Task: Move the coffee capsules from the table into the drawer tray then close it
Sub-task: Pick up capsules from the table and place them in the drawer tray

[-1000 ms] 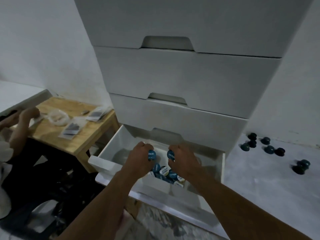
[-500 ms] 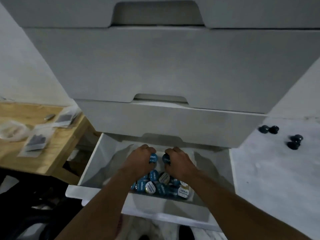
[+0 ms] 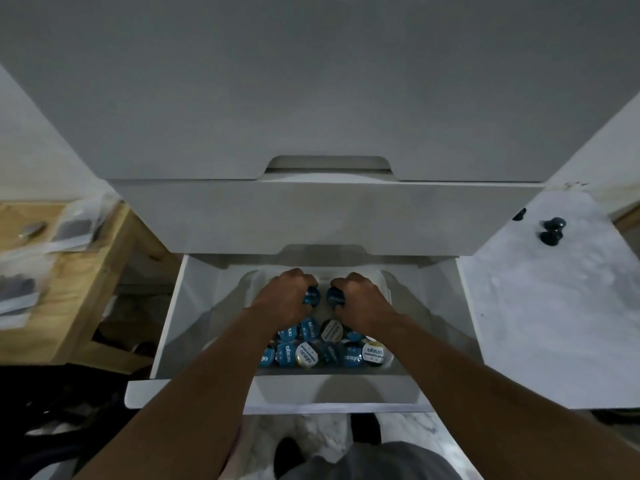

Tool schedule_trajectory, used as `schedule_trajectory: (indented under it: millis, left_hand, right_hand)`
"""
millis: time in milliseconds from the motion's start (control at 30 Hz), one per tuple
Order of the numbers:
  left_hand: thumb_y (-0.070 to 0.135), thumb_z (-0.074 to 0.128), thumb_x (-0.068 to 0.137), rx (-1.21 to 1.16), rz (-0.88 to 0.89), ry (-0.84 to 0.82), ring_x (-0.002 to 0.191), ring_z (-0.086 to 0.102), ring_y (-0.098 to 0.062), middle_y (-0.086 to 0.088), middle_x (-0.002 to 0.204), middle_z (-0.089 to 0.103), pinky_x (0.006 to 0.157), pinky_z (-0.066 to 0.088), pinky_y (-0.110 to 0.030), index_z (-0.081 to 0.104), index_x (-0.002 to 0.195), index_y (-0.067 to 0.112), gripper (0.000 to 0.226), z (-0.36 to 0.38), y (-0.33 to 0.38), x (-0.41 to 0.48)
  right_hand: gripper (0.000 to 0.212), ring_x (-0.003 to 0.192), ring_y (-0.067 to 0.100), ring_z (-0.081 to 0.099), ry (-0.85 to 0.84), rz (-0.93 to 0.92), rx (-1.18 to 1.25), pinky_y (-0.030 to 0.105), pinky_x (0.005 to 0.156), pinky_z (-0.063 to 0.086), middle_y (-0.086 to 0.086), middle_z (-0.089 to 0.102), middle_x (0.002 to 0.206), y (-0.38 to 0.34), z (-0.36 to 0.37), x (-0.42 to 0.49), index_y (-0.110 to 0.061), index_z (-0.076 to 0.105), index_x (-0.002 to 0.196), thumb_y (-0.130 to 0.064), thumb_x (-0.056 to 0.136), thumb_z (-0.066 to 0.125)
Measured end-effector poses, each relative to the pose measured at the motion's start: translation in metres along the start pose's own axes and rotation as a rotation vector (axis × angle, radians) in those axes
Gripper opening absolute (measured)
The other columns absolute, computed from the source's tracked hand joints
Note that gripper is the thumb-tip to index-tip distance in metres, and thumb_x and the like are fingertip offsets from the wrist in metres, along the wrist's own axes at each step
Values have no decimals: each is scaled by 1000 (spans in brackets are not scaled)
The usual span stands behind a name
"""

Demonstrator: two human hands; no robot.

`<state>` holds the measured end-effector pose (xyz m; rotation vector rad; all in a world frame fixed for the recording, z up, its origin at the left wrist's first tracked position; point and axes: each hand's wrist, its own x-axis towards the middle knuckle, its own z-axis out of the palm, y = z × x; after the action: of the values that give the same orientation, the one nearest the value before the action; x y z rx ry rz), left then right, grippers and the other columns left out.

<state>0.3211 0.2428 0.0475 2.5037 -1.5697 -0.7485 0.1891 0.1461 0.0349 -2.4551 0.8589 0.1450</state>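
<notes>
Open white drawer (image 3: 166, 323) | tray (image 3: 254, 285) far end free | left hand (image 3: 280, 301), right hand (image 3: 362, 301) each clutch a capsule (image 3: 310, 295)

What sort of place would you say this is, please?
Probably a home or small-office storage corner: a white drawer unit whose open drawer holds a tray of capsules, a wooden table with plastic bags on the left, and a white table with loose capsules on the right.

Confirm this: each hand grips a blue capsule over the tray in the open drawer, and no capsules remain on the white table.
Wrong about the table: the head view shows dark capsules on the white table. The left hand and right hand do each grip a blue capsule over the tray in the open drawer.
</notes>
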Motion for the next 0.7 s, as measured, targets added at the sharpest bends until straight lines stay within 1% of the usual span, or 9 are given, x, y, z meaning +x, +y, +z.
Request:
schedule_trajectory:
  millis: [200, 300, 433, 533, 700]
  left_hand:
    - [27, 70, 82, -13, -10, -13, 123, 45, -26, -6, 134, 49, 102, 39, -36, 49, 133, 21, 56, 9, -7, 7]
    - [30, 67, 84, -38, -3, -3, 123, 44, -25, -6, 133, 49, 102, 38, -35, 50, 132, 21, 53, 10, -10, 8]
    - [28, 59, 90, -49, -2, 19, 119, 47, -26, -9, 130, 52, 100, 40, -35, 53, 129, 21, 40, 8, -12, 9]
    - [25, 60, 90, -45, 0, 20, 116, 51, -27, -11, 129, 55, 98, 44, -37, 56, 127, 21, 38, 7, -13, 9]
    - [27, 63, 87, -42, 3, 12, 109, 57, -27, -11, 124, 60, 94, 48, -38, 60, 122, 22, 36, 5, -12, 4]
  right_hand:
    - [36, 107, 32, 55, 5, 13, -2, 32, 94, 43, 18, 60, 113, 2, 1, 3, -7, 62, 117, -19, 83, 63]
    - [31, 103, 34, 57, 34, 12, 16, 34, 91, 45, 20, 62, 109, 3, 3, 4, -6, 64, 113, -21, 86, 59]
    - [30, 104, 35, 56, 26, 12, 14, 35, 92, 44, 21, 60, 111, 3, 2, 5, -6, 63, 116, -15, 89, 56]
    - [28, 103, 35, 56, 25, 6, 16, 34, 90, 43, 20, 61, 109, 3, 0, 5, -7, 64, 114, -14, 88, 57]
    - [24, 94, 33, 60, -1, -38, 39, 34, 84, 48, 20, 67, 101, 0, 2, 1, -7, 68, 105, -14, 86, 58]
